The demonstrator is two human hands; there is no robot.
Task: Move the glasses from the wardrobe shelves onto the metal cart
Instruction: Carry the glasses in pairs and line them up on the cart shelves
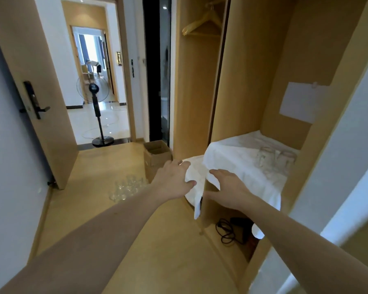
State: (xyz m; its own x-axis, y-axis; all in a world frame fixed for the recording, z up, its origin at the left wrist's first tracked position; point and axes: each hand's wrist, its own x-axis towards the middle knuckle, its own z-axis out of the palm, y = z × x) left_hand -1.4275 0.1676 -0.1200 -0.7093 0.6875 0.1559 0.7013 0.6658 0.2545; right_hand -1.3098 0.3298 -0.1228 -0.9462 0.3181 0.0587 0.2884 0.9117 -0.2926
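Glasses (273, 161) on cloth-covered wardrobe shelf (238, 149), hands (174, 179) at cloth's edge.

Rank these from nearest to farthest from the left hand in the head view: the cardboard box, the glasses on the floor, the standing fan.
From the left hand:
1. Cardboard box, just beyond the hand, against the wardrobe side.
2. Glasses on the floor, to the hand's left.
3. Standing fan, far off in the doorway.

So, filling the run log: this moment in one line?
left hand open on white cloth | right hand open | glasses on shelf
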